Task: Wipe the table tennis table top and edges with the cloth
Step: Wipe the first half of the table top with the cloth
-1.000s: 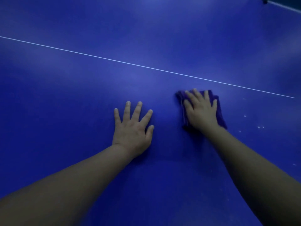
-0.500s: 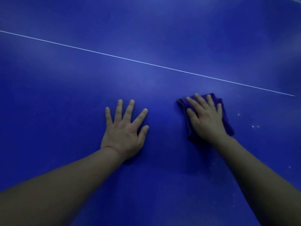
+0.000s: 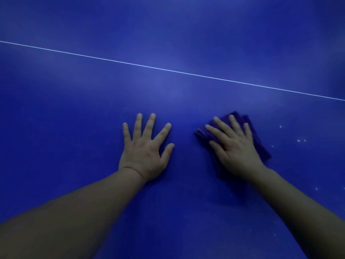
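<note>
right hand [image 3: 237, 146]: grip flat, fingers straight, pressing purple cloth [image 3: 261, 146] on table [image 3: 168, 94]. left hand [image 3: 144, 146]: flat, bracing. white specks [image 3: 301, 140] right of grip unwiped; edges pending, approx. mid-task.

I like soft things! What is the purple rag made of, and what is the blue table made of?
The cloth looks like soft, fuzzy fabric, maybe microfibre: it bunches in folds under the right hand. The table top looks like a hard, smooth painted board with a dull sheen, carrying a thin white line. What lies under the paint cannot be told.
</note>
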The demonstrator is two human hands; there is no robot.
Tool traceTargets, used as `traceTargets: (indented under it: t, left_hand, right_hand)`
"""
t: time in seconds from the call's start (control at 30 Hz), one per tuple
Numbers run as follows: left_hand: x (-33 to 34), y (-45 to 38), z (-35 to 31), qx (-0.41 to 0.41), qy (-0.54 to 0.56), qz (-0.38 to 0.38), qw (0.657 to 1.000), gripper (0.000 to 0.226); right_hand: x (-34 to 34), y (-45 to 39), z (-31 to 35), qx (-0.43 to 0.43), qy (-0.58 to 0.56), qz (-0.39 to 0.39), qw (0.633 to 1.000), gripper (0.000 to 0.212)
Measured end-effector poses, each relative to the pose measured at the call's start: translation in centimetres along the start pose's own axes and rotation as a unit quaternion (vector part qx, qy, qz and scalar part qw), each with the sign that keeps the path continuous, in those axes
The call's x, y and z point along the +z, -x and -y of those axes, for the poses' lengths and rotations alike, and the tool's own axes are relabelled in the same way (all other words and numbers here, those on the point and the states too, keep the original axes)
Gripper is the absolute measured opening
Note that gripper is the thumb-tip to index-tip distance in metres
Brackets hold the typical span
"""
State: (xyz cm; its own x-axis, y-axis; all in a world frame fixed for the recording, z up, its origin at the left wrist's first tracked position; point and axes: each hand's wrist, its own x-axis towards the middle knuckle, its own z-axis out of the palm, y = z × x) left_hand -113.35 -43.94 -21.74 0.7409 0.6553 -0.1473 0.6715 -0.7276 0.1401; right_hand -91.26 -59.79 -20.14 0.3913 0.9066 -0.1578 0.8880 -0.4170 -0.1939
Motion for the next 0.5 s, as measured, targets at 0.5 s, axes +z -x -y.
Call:
traceTargets:
  t: [0.5]
  left_hand:
    - [0.0,0.1,0.0,-0.003,0.012,-0.009,1.0,0.068]
  right_hand:
    - [1.4,3.3,5.2,-0.004,0.006,-0.003,1.0,0.055]
